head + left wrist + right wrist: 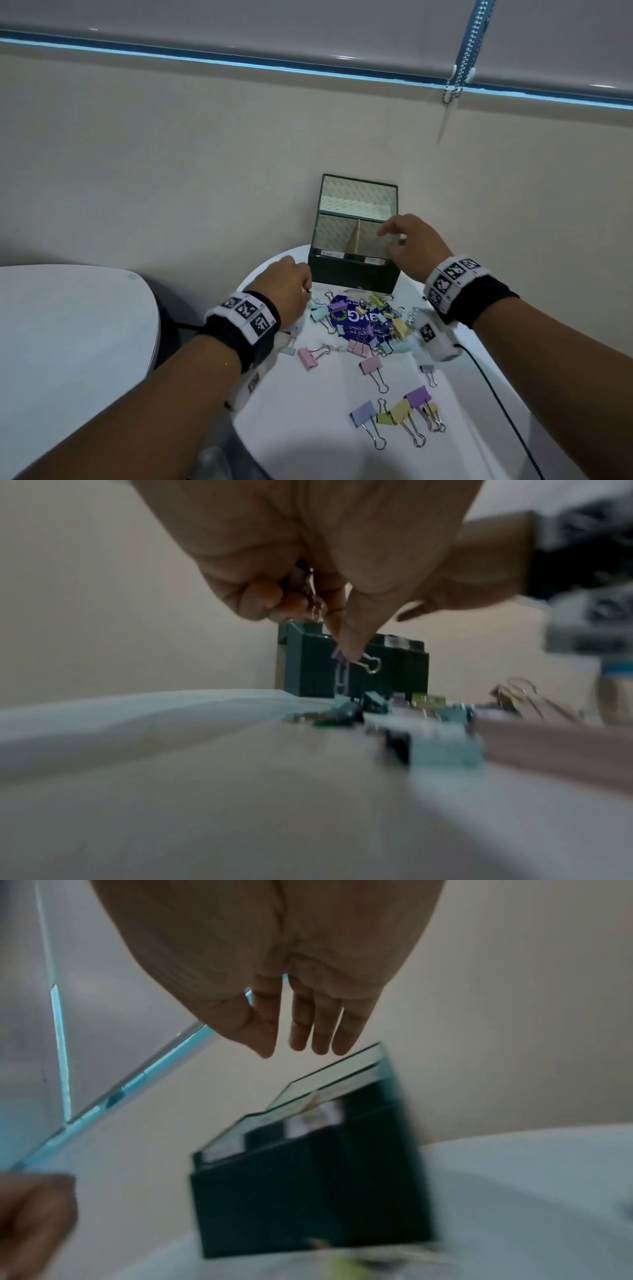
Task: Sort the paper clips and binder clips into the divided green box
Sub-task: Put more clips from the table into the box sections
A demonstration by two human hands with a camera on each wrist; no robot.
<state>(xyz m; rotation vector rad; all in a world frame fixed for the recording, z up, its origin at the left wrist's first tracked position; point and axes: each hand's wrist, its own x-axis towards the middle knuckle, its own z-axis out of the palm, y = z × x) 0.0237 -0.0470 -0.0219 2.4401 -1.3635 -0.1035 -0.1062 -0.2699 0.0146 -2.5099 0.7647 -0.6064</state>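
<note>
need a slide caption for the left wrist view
Left hand pinches a small purple binder clip and silver paper clip above the white table, dark green box behind.

The room is dim and evenly lit, with a thin bright strip under the blind (308, 41) and a soft shadow on the near tabletop (308, 459). The head view bows straight lines at its edges. Both wrist views are soft and motion-smeared; the green box (308, 1191) blurs sideways.
</note>
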